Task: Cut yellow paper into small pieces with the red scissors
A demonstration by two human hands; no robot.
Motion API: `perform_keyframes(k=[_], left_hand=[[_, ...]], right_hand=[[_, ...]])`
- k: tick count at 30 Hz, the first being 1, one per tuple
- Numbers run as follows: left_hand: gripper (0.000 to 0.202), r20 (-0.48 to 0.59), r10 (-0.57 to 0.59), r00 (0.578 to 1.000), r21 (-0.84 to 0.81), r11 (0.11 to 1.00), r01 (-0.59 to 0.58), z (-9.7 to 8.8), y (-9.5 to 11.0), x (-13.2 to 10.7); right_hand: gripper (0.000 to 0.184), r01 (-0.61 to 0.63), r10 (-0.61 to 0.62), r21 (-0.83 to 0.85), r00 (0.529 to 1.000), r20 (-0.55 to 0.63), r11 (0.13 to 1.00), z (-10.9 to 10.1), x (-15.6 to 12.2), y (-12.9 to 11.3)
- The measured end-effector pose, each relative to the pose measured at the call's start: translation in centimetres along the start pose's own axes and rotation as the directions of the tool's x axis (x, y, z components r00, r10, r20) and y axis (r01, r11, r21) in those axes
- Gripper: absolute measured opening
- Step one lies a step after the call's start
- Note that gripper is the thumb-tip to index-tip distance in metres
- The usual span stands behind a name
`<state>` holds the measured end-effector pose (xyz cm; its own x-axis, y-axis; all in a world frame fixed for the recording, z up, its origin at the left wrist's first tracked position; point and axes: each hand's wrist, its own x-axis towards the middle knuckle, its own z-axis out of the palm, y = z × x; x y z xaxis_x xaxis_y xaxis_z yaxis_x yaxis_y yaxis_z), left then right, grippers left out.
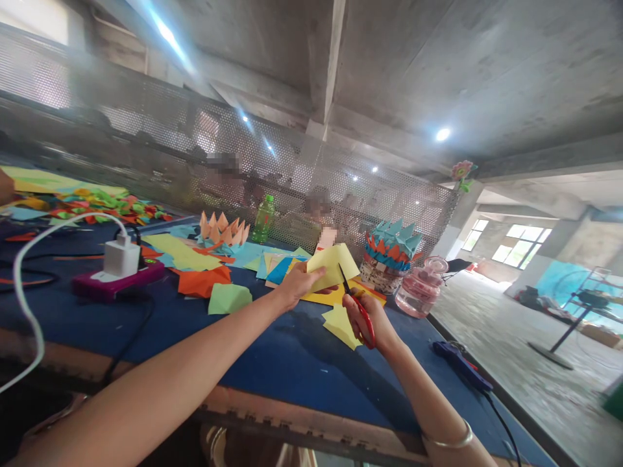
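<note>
My left hand [302,283] grips a sheet of pale yellow paper [331,264] by its left side, holding it up above the table. Red-handled scissors [363,318] are in my right hand [374,319], fingers closed round the handles. Their dark blades lie against the right part of the yellow paper. Below the hands, cut pieces of yellow paper [342,326] rest on the blue table [292,363]. Part of an orange-yellow sheet [324,297] shows behind them.
A pink jar [418,288] and a basket with folded paper points [389,256] stand at the right. A glue gun [462,364] lies near the right edge. Leftward are a purple power strip [117,282], coloured paper sheets [202,281], an orange folded-paper piece [224,230] and a green bottle [264,219].
</note>
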<state>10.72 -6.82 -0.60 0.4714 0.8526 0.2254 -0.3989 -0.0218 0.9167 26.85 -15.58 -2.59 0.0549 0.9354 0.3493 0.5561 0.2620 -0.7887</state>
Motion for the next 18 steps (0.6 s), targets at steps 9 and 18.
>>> perform_keyframes(k=[9,18], left_hand=[[0.022,0.012,-0.002,1.0,-0.015,1.0,0.002,0.1,0.2,-0.2],[0.018,0.059,-0.013,0.998,-0.018,1.0,0.014,0.1,0.0,-0.1]], right_hand=[[0.036,0.012,-0.008,-0.079,0.999,0.043,0.997,-0.1,0.0,-0.8],[0.042,0.045,-0.04,-0.081,0.997,0.065,0.996,-0.2,-0.2,-1.2]])
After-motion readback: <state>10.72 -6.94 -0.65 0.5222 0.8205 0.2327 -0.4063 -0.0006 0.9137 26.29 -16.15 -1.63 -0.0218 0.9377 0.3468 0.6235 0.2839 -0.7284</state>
